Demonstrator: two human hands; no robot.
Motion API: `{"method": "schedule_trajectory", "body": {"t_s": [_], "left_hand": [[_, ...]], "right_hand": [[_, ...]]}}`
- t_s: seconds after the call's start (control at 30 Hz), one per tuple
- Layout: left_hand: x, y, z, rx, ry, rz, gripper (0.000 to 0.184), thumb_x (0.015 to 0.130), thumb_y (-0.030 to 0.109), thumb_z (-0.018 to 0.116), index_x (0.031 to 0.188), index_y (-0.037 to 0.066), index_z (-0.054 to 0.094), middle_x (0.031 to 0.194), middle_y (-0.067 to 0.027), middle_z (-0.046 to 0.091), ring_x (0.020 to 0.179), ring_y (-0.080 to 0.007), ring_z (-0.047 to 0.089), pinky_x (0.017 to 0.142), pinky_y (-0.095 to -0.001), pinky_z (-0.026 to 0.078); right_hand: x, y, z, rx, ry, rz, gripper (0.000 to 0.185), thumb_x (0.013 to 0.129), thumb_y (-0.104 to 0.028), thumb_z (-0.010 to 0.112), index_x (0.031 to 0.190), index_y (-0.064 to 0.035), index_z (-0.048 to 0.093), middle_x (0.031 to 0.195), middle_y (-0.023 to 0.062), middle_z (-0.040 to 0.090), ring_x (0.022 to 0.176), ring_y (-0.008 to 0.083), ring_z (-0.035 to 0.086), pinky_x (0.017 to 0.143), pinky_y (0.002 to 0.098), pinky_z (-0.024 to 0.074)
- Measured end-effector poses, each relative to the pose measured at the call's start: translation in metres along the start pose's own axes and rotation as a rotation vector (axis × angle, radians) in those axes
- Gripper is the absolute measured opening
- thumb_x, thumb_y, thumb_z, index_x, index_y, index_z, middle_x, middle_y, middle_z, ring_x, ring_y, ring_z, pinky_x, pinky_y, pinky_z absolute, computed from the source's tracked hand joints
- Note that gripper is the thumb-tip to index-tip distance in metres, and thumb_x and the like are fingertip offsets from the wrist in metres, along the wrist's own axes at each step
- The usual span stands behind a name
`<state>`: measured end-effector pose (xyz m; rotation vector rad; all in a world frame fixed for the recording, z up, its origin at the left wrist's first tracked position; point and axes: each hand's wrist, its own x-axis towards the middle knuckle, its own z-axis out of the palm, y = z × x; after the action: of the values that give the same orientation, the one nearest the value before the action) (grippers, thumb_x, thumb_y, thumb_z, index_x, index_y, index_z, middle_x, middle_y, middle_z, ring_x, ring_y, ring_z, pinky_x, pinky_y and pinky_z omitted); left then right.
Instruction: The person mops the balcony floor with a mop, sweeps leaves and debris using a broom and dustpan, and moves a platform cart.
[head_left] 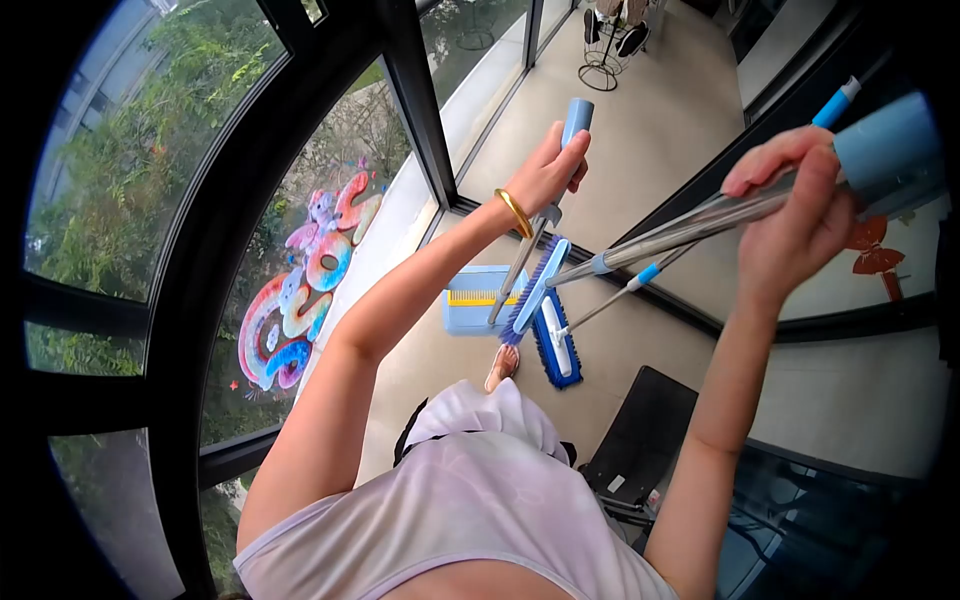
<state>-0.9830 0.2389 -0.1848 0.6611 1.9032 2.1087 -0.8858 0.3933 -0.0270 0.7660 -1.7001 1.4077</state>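
My left hand, a gold bangle at its wrist, is closed round the upright handle of a light blue dustpan with a yellow comb strip. On the right, my right hand grips the metal pole of a broom just below its thick blue end. The blue broom head with purple bristles is beside the dustpan, over its right edge. A flat mop with a blue fringed pad lies on the floor right of the broom head, its pole running up to the right.
A black chair stands at the lower right. Tall windows with dark frames and a colourful sticker line the left. A wire stand holding shoes is at the top. My sandalled foot is just below the broom head.
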Motion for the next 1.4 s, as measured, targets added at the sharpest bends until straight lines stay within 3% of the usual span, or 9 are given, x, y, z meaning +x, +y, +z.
{"method": "schedule_trajectory", "body": {"t_s": [0.2,0.37,0.6,0.87,1.13,1.2,1.27,1.3,1.4], "left_hand": [[0.103,0.027,-0.022,-0.047,0.019,0.116,0.035,0.092,0.043,0.034,0.096,0.009,0.029,0.072,-0.0041,0.045,0.065,-0.0109,0.046,0.063,-0.0247,0.042],[0.187,0.026,-0.033,-0.101,-0.023,0.216,0.033,0.092,0.039,0.033,0.095,0.006,0.029,0.07,-0.0042,0.044,0.062,-0.0104,0.044,0.06,-0.0256,0.041],[0.32,0.016,-0.068,-0.193,-0.112,0.089,0.031,0.091,0.039,0.035,0.095,0.009,0.029,0.071,-0.0033,0.044,0.059,-0.0088,0.042,0.056,-0.0241,0.037],[0.452,0.006,-0.064,-0.284,-0.191,0.054,0.026,0.093,0.036,0.036,0.101,0.011,0.031,0.072,0.0032,0.037,0.06,-0.0047,0.033,0.053,-0.02,0.031],[0.627,-0.076,-0.021,-0.293,-0.391,-0.034,0.026,0.093,0.037,0.035,0.099,0.012,0.033,0.073,0.0042,0.038,0.061,-0.0037,0.034,0.055,-0.0199,0.033],[0.679,-0.094,0.011,-0.263,-0.403,-0.016,0.029,0.092,0.039,0.035,0.096,0.011,0.033,0.071,0.0029,0.04,0.059,-0.0055,0.035,0.054,-0.0215,0.034],[0.731,-0.122,0.034,-0.216,-0.436,0.01,0.034,0.091,0.043,0.035,0.093,0.009,0.034,0.071,0.0013,0.043,0.06,-0.0072,0.037,0.056,-0.0229,0.035],[0.746,-0.121,0.043,-0.157,-0.473,-0.092,0.035,0.092,0.044,0.032,0.092,0.009,0.035,0.072,0.001,0.043,0.061,-0.0064,0.036,0.056,-0.0217,0.034],[0.812,-0.147,0.084,-0.237,-0.562,-0.053,0.04,0.093,0.046,0.023,0.095,0.009,0.039,0.072,0.0027,0.039,0.065,-0.0064,0.033,0.062,-0.0204,0.035]], "right_hand": [[0.084,0.091,0.044,0.065,0.261,-0.103,0.022,0.085,-0.018,0.055,0.073,-0.0016,0.048,0.051,0.0028,0.045,0.039,0.0088,0.04,0.038,0.0209,0.0329],[0.139,0.184,0.064,-0.009,0.294,-0.1,0.023,0.085,-0.018,0.057,0.07,-0.0029,0.048,0.049,0.0012,0.045,0.039,0.0065,0.041,0.039,0.0187,0.0321],[0.215,0.308,0.073,-0.337,0.393,-0.16,0.024,0.084,-0.018,0.058,0.067,-0.0026,0.05,0.049,0.0009,0.047,0.039,0.006,0.043,0.038,0.0178,0.033],[0.284,0.413,0.04,-0.552,0.577,-0.115,0.028,0.081,-0.02,0.062,0.063,-0.0037,0.048,0.046,-0.0017,0.044,0.036,0.0049,0.044,0.036,0.0175,0.0296],[0.322,0.573,-0.062,-0.525,0.561,-0.03,0.028,0.084,-0.02,0.059,0.065,-0.0042,0.046,0.048,-0.0009,0.046,0.04,0.0046,0.044,0.04,0.0168,0.0325],[0.329,0.618,-0.117,-0.478,0.498,0.007,0.022,0.086,-0.019,0.055,0.073,-0.0026,0.048,0.055,0.0012,0.05,0.052,0.0067,0.049,0.051,0.0184,0.0375],[0.324,0.654,-0.168,-0.494,0.363,0.115,0.041,0.094,-0.033,0.028,0.099,-0.0006,0.053,0.076,0.0061,0.058,0.072,0.0122,0.056,0.07,0.0254,0.0461],[0.324,0.657,-0.193,-0.356,0.271,0.277,0.047,0.094,-0.036,0.025,0.106,-0.0008,0.052,0.092,0.0098,0.06,0.089,0.0159,0.056,0.08,0.0284,0.0428],[0.338,0.71,-0.266,-0.441,0.021,0.5,0.04,0.093,-0.031,0.033,0.109,0.0001,0.052,0.104,0.0097,0.058,0.102,0.0183,0.052,0.088,0.0286,0.0379]]}}
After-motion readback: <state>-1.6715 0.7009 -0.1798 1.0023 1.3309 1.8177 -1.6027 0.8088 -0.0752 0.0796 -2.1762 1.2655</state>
